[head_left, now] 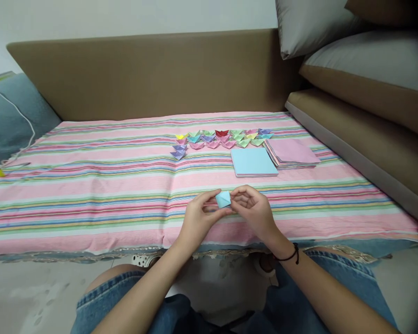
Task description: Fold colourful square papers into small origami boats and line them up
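A small folded square of light blue paper is held up between both hands, above the near part of the striped cloth. My left hand pinches it from the left, thumb along its lower edge and index finger at its top corner. My right hand is closed at its right corner, with thumb and forefinger on the edge and the other fingers curled. A diagonal crease shows on the paper's face. Beyond the hands lies a stack of light blue paper, beside a stack topped with pink paper.
Several folded paper boats in many colours stand in rows behind the stacks. A pink striped cloth covers the seat. Brown cushions rise at the right, a backrest behind. A white cable lies at the far left.
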Demonstrator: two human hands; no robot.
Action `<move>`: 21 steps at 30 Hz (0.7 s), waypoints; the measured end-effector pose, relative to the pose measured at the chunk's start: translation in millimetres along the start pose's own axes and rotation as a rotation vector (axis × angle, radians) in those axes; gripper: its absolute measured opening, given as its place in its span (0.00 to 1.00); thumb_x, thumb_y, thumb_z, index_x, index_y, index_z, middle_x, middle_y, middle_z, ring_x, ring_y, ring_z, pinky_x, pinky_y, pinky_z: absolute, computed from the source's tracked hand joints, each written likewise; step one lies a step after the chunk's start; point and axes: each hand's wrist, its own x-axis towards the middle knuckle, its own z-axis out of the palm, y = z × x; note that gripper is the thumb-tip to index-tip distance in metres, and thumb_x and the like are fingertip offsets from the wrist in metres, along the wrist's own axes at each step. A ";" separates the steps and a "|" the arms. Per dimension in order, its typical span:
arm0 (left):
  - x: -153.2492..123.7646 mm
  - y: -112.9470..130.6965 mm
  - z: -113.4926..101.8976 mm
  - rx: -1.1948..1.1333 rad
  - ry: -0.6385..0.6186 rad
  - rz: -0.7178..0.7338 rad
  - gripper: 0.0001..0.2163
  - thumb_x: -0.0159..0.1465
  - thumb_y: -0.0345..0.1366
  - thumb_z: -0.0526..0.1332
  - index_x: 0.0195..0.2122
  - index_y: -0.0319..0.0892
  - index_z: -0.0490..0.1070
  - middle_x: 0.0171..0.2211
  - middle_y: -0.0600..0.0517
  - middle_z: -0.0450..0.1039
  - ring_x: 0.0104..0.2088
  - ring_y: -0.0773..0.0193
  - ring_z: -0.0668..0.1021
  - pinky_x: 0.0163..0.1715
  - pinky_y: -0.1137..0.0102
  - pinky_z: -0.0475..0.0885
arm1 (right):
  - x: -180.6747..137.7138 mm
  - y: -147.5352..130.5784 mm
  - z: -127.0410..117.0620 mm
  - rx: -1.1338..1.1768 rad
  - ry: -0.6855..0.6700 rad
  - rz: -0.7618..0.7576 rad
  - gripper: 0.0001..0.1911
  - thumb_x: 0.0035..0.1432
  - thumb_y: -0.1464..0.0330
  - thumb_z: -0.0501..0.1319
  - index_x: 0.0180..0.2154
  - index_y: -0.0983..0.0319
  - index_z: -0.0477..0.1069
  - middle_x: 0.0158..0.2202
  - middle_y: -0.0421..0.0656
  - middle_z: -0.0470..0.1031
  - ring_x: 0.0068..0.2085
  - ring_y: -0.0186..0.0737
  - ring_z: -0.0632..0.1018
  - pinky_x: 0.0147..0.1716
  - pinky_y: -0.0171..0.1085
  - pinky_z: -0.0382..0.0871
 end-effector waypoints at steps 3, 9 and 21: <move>-1.0 -1.3 0.5 0.175 -0.041 0.126 0.19 0.51 0.38 0.68 0.44 0.45 0.73 0.40 0.49 0.75 0.37 0.61 0.77 0.36 0.69 0.73 | 0.2 -1.0 -0.2 -0.016 -0.038 -0.017 0.09 0.48 0.71 0.64 0.34 0.61 0.69 0.29 0.38 0.69 0.29 0.32 0.73 0.29 0.32 0.69; -0.7 7.0 -0.6 0.233 -0.125 0.100 0.12 0.63 0.40 0.54 0.42 0.41 0.72 0.30 0.51 0.74 0.33 0.63 0.76 0.33 0.71 0.70 | 0.3 -3.8 -0.8 0.018 -0.096 0.077 0.09 0.49 0.70 0.64 0.35 0.61 0.71 0.31 0.40 0.72 0.32 0.34 0.75 0.32 0.33 0.70; 0.3 5.3 1.2 -0.133 -0.174 -0.157 0.12 0.63 0.43 0.53 0.37 0.40 0.69 0.32 0.52 0.72 0.33 0.63 0.76 0.35 0.69 0.73 | 1.6 -8.5 -5.9 -0.091 -0.046 0.033 0.11 0.48 0.65 0.65 0.35 0.62 0.73 0.31 0.43 0.76 0.33 0.38 0.78 0.34 0.36 0.74</move>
